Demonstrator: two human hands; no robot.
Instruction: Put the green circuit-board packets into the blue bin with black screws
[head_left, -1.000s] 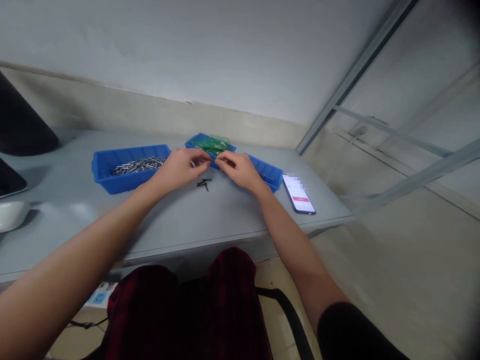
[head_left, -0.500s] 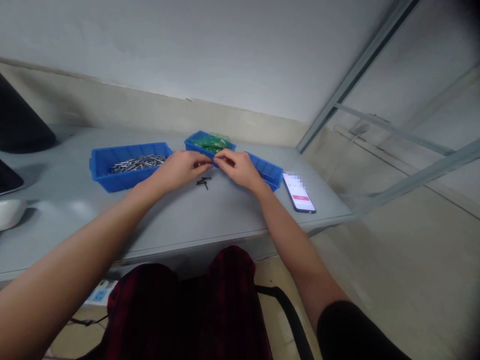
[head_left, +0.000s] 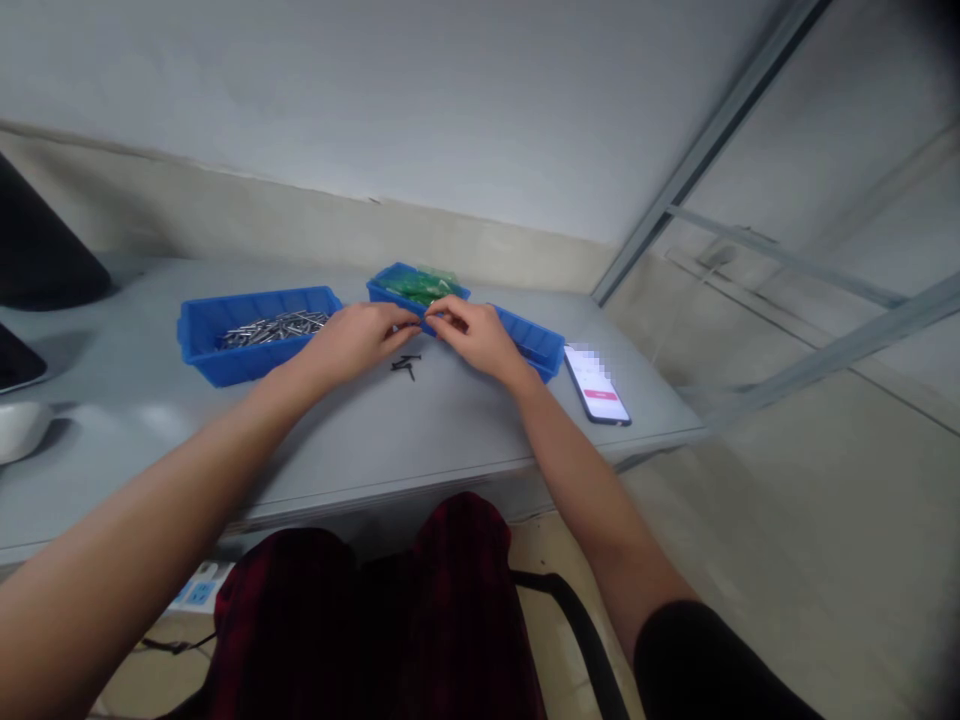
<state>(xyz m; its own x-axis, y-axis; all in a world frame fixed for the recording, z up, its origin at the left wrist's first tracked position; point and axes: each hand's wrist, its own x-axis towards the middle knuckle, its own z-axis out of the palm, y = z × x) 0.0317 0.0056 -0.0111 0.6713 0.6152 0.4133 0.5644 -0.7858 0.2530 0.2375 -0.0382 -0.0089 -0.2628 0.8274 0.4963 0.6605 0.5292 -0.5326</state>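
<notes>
My left hand and my right hand meet fingertip to fingertip over the grey desk, in front of a small blue bin holding green plastic bags. Both hands are pinched closed; whatever sits between the fingertips is too small to make out. Several dark screws lie loose on the desk just below the hands. Left of my left hand stands a blue bin with a heap of silvery screws or nails. Partly behind my right hand is another blue bin, its contents mostly hidden.
A phone with its screen lit lies near the right end of the desk. At the left are a white mouse and dark objects. A wall runs behind, and a metal frame rises on the right.
Hardly anything differs. The view has shifted very slightly, and both hands keep their pinched pose in the same place.
</notes>
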